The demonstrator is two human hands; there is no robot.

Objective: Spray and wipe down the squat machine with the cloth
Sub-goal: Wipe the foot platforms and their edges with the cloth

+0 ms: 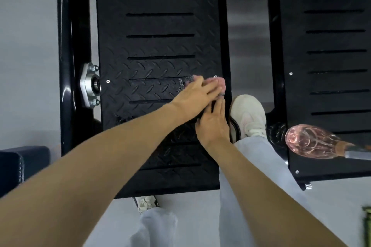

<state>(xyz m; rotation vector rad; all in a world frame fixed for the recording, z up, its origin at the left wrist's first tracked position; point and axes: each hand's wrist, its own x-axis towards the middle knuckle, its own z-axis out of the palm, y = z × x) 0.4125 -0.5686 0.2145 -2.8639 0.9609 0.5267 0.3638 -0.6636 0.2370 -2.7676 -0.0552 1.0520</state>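
The squat machine's left black footplate (156, 46), with diamond tread and slots, fills the middle of the view. A pink and grey cloth (219, 84) lies on it near its right edge. My left hand (196, 94) lies flat on the cloth with fingers straight, pressing it against the plate. My right hand (213, 124) rests just below it, fingers extended toward the cloth and touching the plate's right edge. A clear pink spray bottle (307, 140) lies on its side on the right footplate (333, 62).
A glossy black frame post (70, 46) with a silver bearing mount (89, 84) runs along the left. My white shoe (249, 114) stands between the two plates, the other shoe (145, 203) below the left plate. A dark padded block (20, 166) sits at the left edge.
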